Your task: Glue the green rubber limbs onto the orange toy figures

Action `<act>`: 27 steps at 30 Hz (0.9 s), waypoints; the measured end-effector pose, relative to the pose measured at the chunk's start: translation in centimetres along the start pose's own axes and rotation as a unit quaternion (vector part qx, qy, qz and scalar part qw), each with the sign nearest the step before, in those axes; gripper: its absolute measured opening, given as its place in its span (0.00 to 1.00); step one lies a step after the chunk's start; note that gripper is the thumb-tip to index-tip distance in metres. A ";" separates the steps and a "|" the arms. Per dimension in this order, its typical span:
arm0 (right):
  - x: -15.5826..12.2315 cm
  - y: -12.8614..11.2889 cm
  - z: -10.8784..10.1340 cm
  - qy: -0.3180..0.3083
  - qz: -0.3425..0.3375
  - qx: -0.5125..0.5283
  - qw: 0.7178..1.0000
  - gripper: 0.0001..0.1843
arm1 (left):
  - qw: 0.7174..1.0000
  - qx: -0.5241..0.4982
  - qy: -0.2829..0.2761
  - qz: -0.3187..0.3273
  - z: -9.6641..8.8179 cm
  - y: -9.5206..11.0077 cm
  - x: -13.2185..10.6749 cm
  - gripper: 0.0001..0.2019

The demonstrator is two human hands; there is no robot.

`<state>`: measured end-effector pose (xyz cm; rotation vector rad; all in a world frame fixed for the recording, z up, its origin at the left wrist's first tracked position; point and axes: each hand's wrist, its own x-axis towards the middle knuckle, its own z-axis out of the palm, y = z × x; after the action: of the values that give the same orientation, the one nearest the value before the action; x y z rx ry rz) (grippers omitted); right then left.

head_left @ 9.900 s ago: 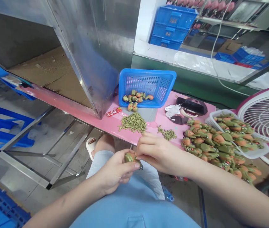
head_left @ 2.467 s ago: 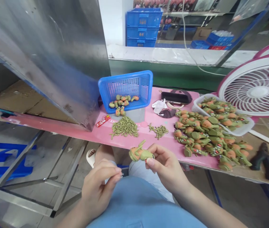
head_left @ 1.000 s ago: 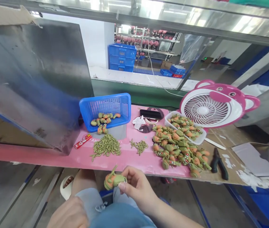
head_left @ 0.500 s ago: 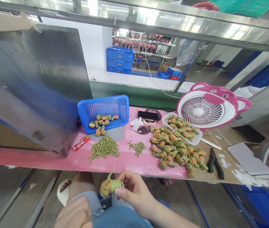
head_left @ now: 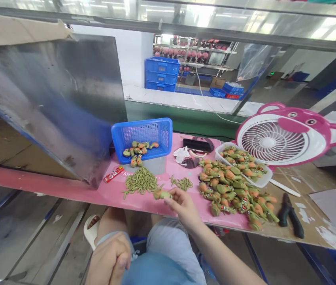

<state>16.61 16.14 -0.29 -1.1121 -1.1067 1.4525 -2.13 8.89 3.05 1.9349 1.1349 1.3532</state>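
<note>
My right hand (head_left: 183, 206) pinches a small green and orange toy figure (head_left: 161, 194) between thumb and fingers, over the front edge of the pink mat. Just behind that figure lies a pile of thin green curled pieces (head_left: 142, 180). A smaller scatter of similar green pieces (head_left: 182, 183) is beyond my right fingers. Low in the view, over my lap, my left hand (head_left: 108, 257) is closed with its fingers curled in; whatever it may hold is hidden. To the right sits a big heap of green and orange figures (head_left: 230, 190).
A blue basket (head_left: 166, 147) holding several figures stands at the back left, beside a metal panel (head_left: 76, 107). Toward the right are a white tray (head_left: 264, 182), a pink fan (head_left: 292, 136) and black-handled pliers (head_left: 291, 217). A phone (head_left: 197, 145) lies behind the mat's middle.
My right hand has carried the figure up and forward, from above my lap to the mat's front edge. The left hand stays low and closed. The camera view has shifted left.
</note>
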 end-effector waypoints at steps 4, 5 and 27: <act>0.0 -1.0 -0.3 -0.006 -0.011 0.011 1.000 0.22 | 0.994 0.057 -0.067 0.069 -1.2 -0.2 0.3 0.16; -0.5 -1.4 -0.1 -0.015 -0.012 0.016 1.000 0.21 | 0.994 0.059 -0.066 0.067 -1.2 -0.2 0.3 0.16; -3.9 -3.5 1.7 -0.233 0.017 -0.017 0.972 0.21 | 0.875 -0.297 -0.168 -0.344 -0.6 0.7 1.3 0.16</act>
<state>15.93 12.58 3.90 -0.8331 -1.4431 1.7808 -2.26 9.59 4.46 1.0952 0.9432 0.7906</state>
